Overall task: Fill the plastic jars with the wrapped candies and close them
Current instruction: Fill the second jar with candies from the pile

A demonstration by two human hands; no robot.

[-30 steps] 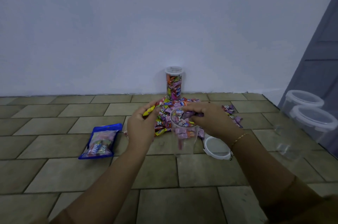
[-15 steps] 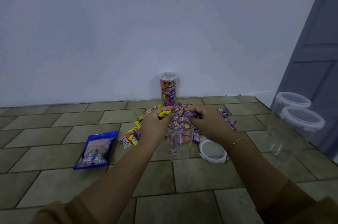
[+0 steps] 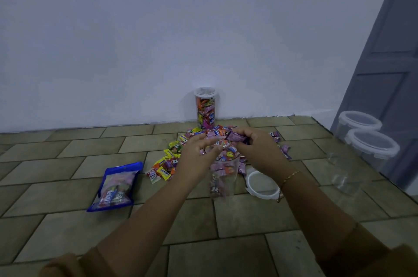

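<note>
A clear plastic jar (image 3: 222, 178) stands open on the tiled floor, partly filled with wrapped candies. Both hands hover over its mouth. My right hand (image 3: 257, 150) pinches a purple wrapped candy (image 3: 237, 137) above the rim. My left hand (image 3: 199, 152) holds candies at the rim with curled fingers. A loose pile of wrapped candies (image 3: 172, 161) spreads behind and left of the jar. The jar's white lid (image 3: 262, 184) lies on the floor to its right. A tall closed jar full of candies (image 3: 205, 108) stands by the wall.
A blue candy bag (image 3: 116, 187) lies on the floor to the left. Two clear lidded jars (image 3: 371, 143) stand at the right by a grey door, with another clear open jar (image 3: 343, 172) in front of them. The white wall is close behind.
The camera has tilted up a little. Both hands have closed in over the jar mouth, and the right hand now holds a purple candy higher above the rim.
</note>
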